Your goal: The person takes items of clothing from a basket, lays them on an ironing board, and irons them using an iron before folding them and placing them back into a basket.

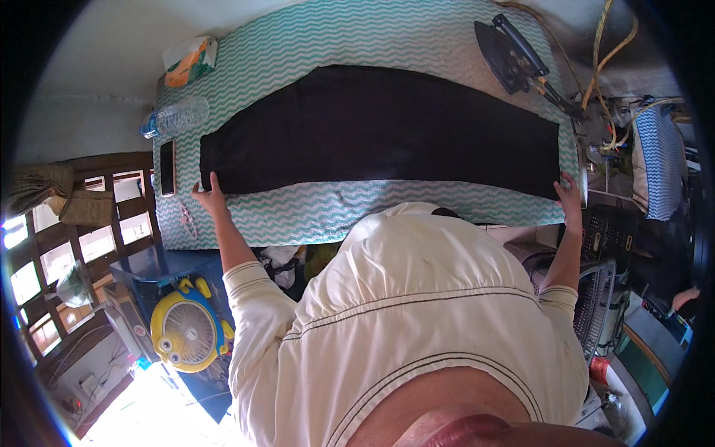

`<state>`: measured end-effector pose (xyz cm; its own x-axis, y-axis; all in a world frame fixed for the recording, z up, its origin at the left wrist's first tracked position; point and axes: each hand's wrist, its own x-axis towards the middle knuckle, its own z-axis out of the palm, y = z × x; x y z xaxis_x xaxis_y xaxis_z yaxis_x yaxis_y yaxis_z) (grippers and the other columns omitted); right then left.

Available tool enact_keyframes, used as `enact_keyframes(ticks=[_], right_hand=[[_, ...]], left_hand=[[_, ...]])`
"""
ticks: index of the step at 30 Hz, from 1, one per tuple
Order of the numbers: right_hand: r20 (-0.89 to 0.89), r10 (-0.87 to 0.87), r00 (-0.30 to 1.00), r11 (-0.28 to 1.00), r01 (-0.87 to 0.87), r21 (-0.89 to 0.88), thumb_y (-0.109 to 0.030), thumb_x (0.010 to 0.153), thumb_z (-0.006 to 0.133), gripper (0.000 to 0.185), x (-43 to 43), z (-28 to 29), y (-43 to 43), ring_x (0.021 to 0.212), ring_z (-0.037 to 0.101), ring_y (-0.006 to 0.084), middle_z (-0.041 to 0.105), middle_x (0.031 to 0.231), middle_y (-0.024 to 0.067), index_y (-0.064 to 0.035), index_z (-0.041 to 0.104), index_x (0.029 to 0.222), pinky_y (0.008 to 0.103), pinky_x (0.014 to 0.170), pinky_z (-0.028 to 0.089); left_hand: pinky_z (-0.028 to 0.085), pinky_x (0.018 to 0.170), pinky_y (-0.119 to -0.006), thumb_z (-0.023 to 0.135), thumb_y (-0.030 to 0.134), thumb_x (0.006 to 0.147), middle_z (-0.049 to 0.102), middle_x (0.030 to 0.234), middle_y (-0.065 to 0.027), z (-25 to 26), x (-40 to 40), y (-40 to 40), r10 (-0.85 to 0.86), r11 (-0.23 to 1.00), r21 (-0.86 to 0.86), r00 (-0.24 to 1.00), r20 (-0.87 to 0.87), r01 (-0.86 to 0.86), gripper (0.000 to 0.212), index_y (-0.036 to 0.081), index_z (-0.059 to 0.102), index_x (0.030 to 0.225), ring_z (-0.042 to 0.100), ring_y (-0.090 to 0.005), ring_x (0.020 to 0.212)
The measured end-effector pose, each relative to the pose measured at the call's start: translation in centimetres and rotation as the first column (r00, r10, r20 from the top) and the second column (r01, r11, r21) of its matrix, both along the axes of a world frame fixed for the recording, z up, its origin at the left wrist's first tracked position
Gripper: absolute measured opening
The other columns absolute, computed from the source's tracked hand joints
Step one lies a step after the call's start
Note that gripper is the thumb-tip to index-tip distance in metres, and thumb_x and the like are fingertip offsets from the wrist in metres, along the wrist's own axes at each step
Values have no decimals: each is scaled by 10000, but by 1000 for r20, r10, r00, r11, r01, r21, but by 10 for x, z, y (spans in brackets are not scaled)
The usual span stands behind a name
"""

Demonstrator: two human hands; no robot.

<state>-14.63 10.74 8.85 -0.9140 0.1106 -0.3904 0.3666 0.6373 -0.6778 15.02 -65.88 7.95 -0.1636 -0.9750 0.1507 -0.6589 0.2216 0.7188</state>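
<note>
A long piece of folded black cloth lies flat across the padded ironing surface, which has a green-and-white zigzag cover. It may be a trouser leg; the picture does not settle that. At its near left corner is my left hand, the thumb laid on the cloth's edge and the other fingers spread off to the left. My right hand touches the near right corner, fingers along the short edge. Beyond the cloth, at the far right, an electric iron with a dark handle rests on the cover.
Along the left side lie a smartphone, a clear plastic bottle and a plastic packet. Cords hang beside the iron. A yellow-and-blue fan stands low on the left. At the far right, another person's hand shows.
</note>
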Motion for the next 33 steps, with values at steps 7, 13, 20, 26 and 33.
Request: enact_keyframes(ticks=[7,13,20,26,33], right_hand=[[-7,-100,995,973,96,-208,-380,785,642,545,-69,-2,-30,842,559,138,578,973,65,-32,496,1179,261,703,430],[-98,50,994,995,-57,-76,-364,759,671,516,-128,-11,-60,943,528,158,574,1037,65,-27,543,1128,282,853,376],[-228,29,973,989,-60,-132,-290,773,676,401,-131,-16,-16,918,528,141,592,984,63,-23,568,1052,275,837,381],[-508,144,849,962,-1,271,-281,784,656,395,-106,-11,-68,914,539,216,586,953,108,-6,556,1051,326,821,412],[-515,742,429,669,-529,523,-257,801,590,424,-9,48,-218,1056,492,315,523,1152,136,-35,500,1151,403,894,378]], left_hand=[[426,722,-434,610,239,774,607,877,-145,54,-144,71,-401,690,-378,761,510,617,284,33,595,970,561,-335,849],[373,867,-449,447,409,879,556,1008,-146,3,-250,120,-596,580,-262,621,509,772,428,47,520,1095,520,-312,974],[474,616,-394,520,405,833,513,848,-106,13,-278,104,-577,497,-410,644,503,765,343,62,498,842,548,-292,811],[432,740,-416,520,394,838,506,909,-103,2,-290,116,-580,516,-332,607,543,790,331,67,513,889,523,-283,884],[304,941,-452,641,237,722,470,1190,-119,58,-283,258,-924,-67,-121,-16,383,990,512,96,468,1183,416,-297,1126]])
